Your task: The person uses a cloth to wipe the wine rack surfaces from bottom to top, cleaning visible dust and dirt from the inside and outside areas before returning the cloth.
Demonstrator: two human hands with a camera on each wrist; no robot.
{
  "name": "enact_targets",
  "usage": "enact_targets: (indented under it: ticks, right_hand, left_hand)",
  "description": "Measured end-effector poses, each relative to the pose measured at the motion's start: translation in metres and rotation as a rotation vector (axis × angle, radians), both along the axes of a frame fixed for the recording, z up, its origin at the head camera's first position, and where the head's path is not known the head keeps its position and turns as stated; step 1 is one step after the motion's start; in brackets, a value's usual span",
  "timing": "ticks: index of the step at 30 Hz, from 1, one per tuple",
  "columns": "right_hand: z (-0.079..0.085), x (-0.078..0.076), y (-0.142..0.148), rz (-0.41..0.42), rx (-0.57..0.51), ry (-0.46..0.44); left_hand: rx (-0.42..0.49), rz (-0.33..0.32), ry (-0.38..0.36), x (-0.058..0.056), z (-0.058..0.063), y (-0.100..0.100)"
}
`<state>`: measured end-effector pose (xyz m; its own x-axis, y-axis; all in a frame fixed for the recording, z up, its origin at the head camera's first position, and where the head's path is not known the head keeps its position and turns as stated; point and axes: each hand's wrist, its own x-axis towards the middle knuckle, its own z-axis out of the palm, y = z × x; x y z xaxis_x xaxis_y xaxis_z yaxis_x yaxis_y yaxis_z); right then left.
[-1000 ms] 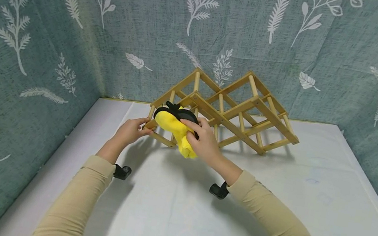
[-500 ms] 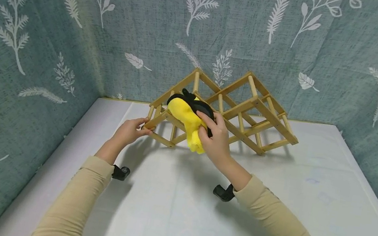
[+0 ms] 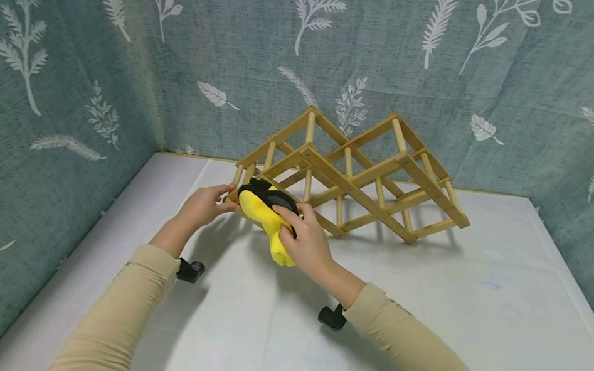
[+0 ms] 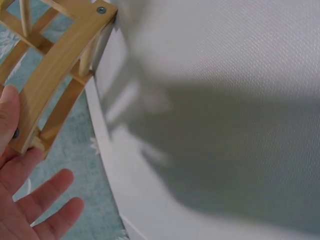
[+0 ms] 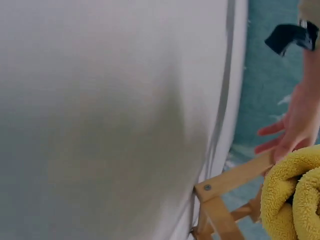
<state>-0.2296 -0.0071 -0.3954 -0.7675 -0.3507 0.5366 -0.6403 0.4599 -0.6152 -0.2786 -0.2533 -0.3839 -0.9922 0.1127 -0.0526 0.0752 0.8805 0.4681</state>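
A folding wooden wine rack (image 3: 351, 183) with crossed slats and round dowels stands on the white table. At its left end my left hand (image 3: 203, 204) pinches a slat between thumb and index finger; the left wrist view shows the other fingers of that hand (image 4: 45, 200) spread apart. My right hand (image 3: 311, 244) grips a fluffy yellow cloth (image 3: 265, 211) with black edging, thumb and fingers across it. This bundle is in front of the rack's lower left part and hides some of it. In the right wrist view, the yellow cloth (image 5: 287, 200) looks folded or rolled.
A white-covered table (image 3: 274, 347) spreads out in front of the rack. Blue-green fabric with white leaf prints (image 3: 248, 45) hangs behind and at both sides. Black wrist-camera mounts (image 3: 332, 317) hang beneath both forearms.
My right hand moved the yellow cloth right and up along the rack, then back left and down towards the rack's lower left end. My left hand keeps its place on the rack.
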Motion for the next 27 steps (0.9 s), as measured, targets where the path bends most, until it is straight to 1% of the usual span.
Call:
enact_targets:
  ticks: [3,5,9,13,15,18,21,27]
  right_hand:
    - [-0.001,-0.006,-0.002,-0.021,-0.026,-0.042]
    - [0.001,-0.009,-0.001,-0.035,-0.061,-0.063]
    - [0.007,-0.011,0.006,-0.050,-0.155,-0.091]
    - [0.018,-0.014,0.020,-0.068,-0.260,-0.077]
    - [0.024,-0.015,0.027,-0.078,-0.290,-0.054]
    - [0.032,-0.015,0.035,-0.083,-0.296,-0.017]
    - [0.036,-0.014,0.043,-0.093,-0.274,0.015]
    - [0.042,-0.012,0.063,-0.110,-0.263,0.056]
  left_hand:
    - [0.006,-0.011,0.018,0.000,-0.001,0.000]
    - [0.011,-0.018,0.030,-0.001,-0.002,0.000]
    - [0.018,-0.021,0.032,-0.001,-0.002,-0.001]
    - [0.024,-0.020,0.026,-0.001,-0.001,-0.001]
    - [0.025,-0.025,0.032,-0.001,0.000,-0.002]
    - [0.027,-0.032,0.048,0.000,0.000,-0.004]
    - [0.032,-0.036,0.052,0.000,-0.001,-0.004]
    - [0.047,-0.031,0.035,0.000,-0.002,-0.004]
